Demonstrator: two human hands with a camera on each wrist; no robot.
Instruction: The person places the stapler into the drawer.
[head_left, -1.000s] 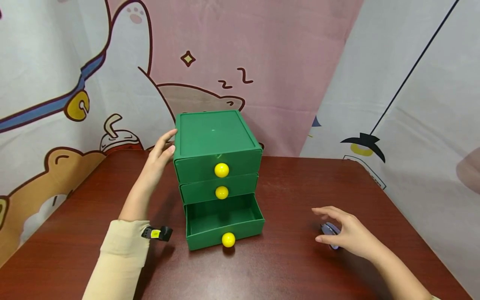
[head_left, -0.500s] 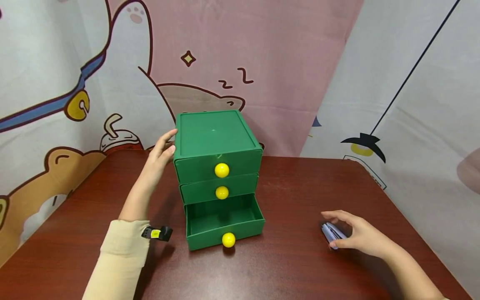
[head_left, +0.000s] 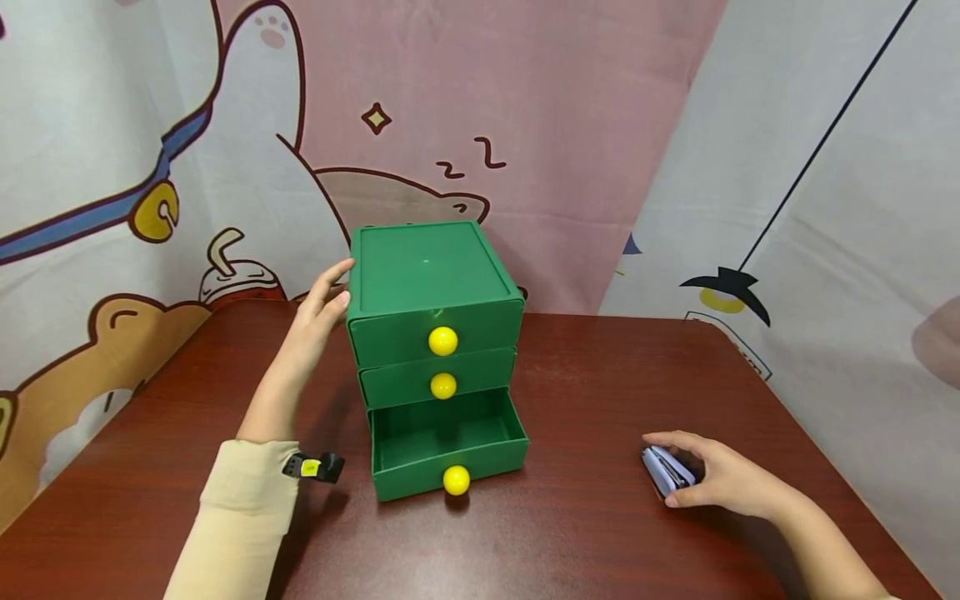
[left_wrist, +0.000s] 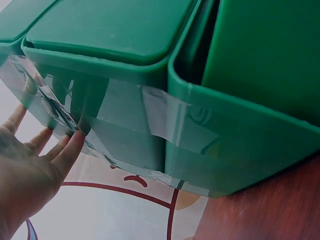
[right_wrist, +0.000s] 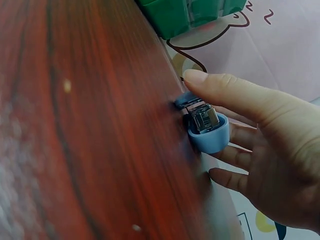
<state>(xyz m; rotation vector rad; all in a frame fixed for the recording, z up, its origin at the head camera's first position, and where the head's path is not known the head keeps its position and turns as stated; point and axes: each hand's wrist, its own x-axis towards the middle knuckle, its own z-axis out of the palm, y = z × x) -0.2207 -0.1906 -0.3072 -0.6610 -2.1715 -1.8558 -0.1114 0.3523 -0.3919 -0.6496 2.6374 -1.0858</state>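
A green drawer unit [head_left: 435, 275] with yellow round knobs stands on the table, its bottom drawer [head_left: 450, 467] pulled out and bare inside. My left hand [head_left: 311, 329] rests its fingertips against the unit's left side. In the left wrist view those fingers [left_wrist: 70, 150] lie on clear tape along the green wall. At the right, a small lavender-blue stapler [head_left: 666, 471] sits on the table. My right hand [head_left: 723, 479] is around it, thumb at its near end and fingers at its far end. The right wrist view shows metal inside the stapler [right_wrist: 207, 120], between thumb and fingers.
The dark red-brown wooden table [head_left: 577, 533] reaches back to a cartoon-printed curtain [head_left: 570, 150]. A black band with a yellow mark [head_left: 315, 467] is on the left sleeve's cuff. The table's right edge runs beyond the right hand.
My right hand has moved slightly right and toward me, and its thumb and fingers have come around the stapler, which now shows more. The left hand and drawer unit have stayed put.
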